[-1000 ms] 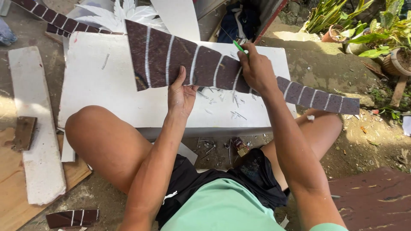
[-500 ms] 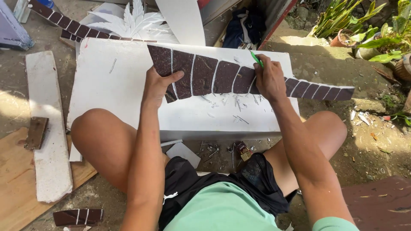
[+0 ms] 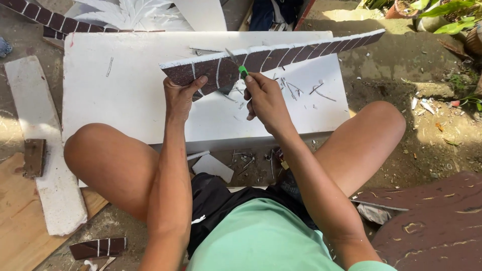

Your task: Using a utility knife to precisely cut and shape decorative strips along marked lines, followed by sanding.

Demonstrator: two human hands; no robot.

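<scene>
Long curved strip (image 3: 281,55), dark brown face with white grooves across it and a white foam-like edge, held tilted up over the white board (image 3: 130,95), upper centre of frame; it tapers to a point at upper right. Left hand (image 3: 182,93) grips the strip's wide left end, fingers wrapped up over the brown face. Right hand (image 3: 265,98) is closed around a small green-handled cutter (image 3: 243,72), its tip touching the strip near the middle; blade itself too thin to make out.

White board is flat, matte and rectangular, and lies across the ground in front of the person's bare knees. Thin white shavings (image 3: 296,89) scattered on it, right of the hands. More scraps and a small white offcut (image 3: 213,166) on the ground below the board's near edge, between the legs.

Left of frame: rough white slab (image 3: 45,165) lying on a wooden plank (image 3: 20,226), small brown block (image 3: 34,156) on it. Short brown grooved piece (image 3: 98,247) at bottom left. Another brown grooved strip (image 3: 45,20) at upper left, cut off by the frame. White carved leaf-pattern panel (image 3: 130,12) at top, partly hidden by the board. Dark brown textured sheet (image 3: 432,221) at lower right, cut off. Potted plants (image 3: 427,12) at upper right corner, mostly out of frame. No containers holding anything visible besides the pots.
</scene>
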